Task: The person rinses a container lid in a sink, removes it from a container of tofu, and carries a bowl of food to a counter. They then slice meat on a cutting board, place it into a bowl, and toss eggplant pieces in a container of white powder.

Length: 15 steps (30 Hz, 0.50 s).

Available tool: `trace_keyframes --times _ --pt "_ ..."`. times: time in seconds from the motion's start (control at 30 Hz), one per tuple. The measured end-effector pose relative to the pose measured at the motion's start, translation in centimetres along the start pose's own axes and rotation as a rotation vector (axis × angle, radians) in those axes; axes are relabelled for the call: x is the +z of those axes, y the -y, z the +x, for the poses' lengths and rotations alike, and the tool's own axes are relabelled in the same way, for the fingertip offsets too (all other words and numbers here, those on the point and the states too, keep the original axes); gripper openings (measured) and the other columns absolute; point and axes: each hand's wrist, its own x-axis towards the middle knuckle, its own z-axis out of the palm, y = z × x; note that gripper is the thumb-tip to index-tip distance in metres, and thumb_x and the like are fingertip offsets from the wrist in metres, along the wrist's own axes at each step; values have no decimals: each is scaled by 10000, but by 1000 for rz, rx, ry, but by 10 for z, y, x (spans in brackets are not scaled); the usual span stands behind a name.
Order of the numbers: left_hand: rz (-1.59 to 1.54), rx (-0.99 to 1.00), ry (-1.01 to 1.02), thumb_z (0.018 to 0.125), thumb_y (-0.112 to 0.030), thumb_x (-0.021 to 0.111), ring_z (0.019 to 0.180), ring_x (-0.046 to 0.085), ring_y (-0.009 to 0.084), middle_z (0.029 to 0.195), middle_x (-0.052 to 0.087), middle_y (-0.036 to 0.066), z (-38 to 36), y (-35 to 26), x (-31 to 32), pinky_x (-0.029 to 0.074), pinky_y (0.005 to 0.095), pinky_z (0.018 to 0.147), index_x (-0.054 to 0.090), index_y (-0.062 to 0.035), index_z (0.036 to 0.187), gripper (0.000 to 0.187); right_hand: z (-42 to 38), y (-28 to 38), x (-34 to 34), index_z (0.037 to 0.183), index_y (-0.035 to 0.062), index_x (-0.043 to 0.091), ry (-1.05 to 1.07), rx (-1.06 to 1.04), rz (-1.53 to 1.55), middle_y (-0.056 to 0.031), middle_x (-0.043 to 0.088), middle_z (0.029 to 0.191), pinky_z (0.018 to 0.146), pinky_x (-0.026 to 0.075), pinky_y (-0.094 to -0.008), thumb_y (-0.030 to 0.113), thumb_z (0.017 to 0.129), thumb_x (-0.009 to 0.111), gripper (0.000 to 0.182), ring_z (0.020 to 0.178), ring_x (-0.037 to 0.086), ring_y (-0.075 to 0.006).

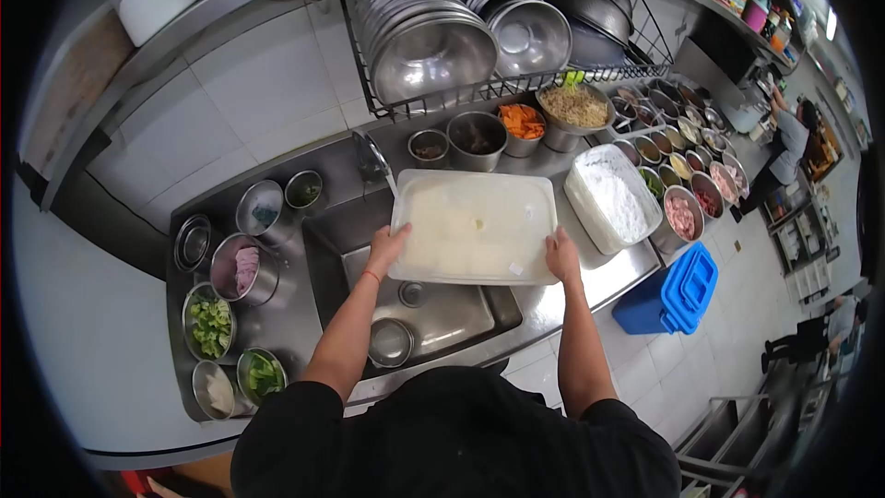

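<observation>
1. At the bottom centre of the frame, the person's black sleeves lead to two bare forearms that reach up over the sink point(461, 314), where a small steel bowl point(390, 341) sits at its lower left.
2. The left hand point(387, 244) grips the left edge of a white plastic tub point(475, 226), fingers curled over the rim; an orange band circles that wrist.
3. The right hand point(560, 256) clasps the tub's lower right edge, fingers wrapped around it.
4. The tub is held level above the sink, centre frame, with the tap point(371, 155) just beyond its upper left corner.
5. On the bench at lower left stand bowls of chopped greens point(211, 323) and pale meat point(245, 267).
6. Right of the tub sits a container of white powder point(613, 195).
7. Farther up, a wire rack point(516, 83) holds stacked steel bowls.
</observation>
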Motion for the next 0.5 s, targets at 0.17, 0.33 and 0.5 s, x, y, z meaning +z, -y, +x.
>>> trace_keyframes --times 0.17,0.33,0.5 --pt "-38 -12 98 881 -416 788 944 731 222 1063 757 170 -7 -4 -11 565 351 851 703 62 1150 555 18 6 -17 1084 -91 690 174 71 50 -261 723 873 765 536 -401 330 949 703 443 837 720 -293" --pt "15 21 11 873 -452 799 913 736 225 1053 753 149 12 28 1 582 364 817 711 38 1133 562 20 3 -13 958 -48 719 330 203 599 -31 702 838 622 502 -317 264 958 714 313 685 622 -128" --pt "-39 -72 120 856 -526 788 957 741 231 1085 757 144 -19 30 10 579 377 874 710 25 1191 650 11 4 -15 745 12 648 281 200 746 14 586 674 522 371 -286 237 915 745 298 593 488 -76"
